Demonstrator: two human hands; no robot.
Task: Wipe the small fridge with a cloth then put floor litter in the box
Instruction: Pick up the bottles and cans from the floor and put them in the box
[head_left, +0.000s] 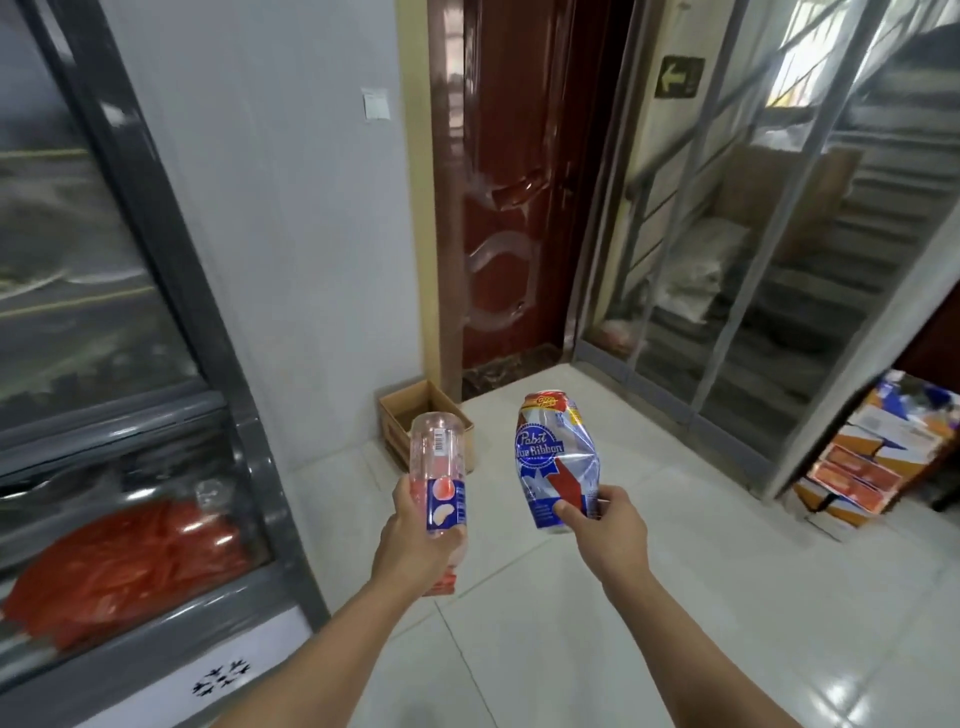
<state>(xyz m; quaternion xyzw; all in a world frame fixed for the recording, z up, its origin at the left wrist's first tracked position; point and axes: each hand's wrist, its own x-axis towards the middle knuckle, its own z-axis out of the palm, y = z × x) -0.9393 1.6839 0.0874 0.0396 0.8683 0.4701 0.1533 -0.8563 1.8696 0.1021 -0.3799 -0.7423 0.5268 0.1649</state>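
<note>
here the left hand (415, 535) grips a bottle (439, 467), the right hand (605, 525) pinches a crushed can (556, 457) above its fingers.

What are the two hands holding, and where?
Left hand grips a clear plastic bottle around its lower labelled part; right hand pinches a crushed can at its bottom.

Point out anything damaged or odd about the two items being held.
The blue, white and red beer can gripped by the right hand is crushed, its sides dented and buckled. The clear plastic bottle in the left hand is held bottom-up and looks undamaged.
</note>
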